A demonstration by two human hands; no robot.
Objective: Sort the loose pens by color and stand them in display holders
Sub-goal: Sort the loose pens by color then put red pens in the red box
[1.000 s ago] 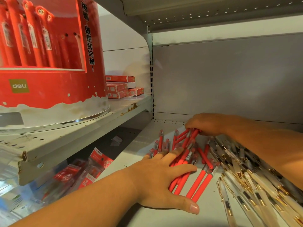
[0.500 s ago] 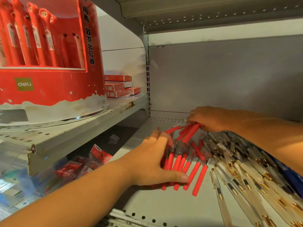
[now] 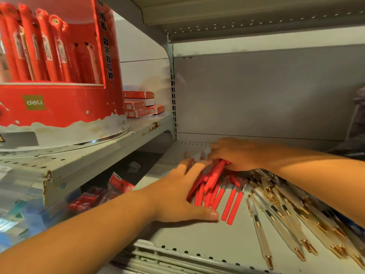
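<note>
Red pens point(image 3: 213, 181) between left hand point(image 3: 177, 196) and right hand point(image 3: 237, 155)

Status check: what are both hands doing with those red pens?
Left hand pressing red pens together; right hand gripping their far ends. Two stray pens beside the bundle. White-and-gold pens crowd the right.

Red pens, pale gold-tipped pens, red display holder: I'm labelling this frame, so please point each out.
red pens point(image 3: 229, 204), head view, barrel of a loose one
pale gold-tipped pens point(image 3: 261, 238), head view, barrel of the nearest one
red display holder point(image 3: 69, 111), head view, its front wall
</note>
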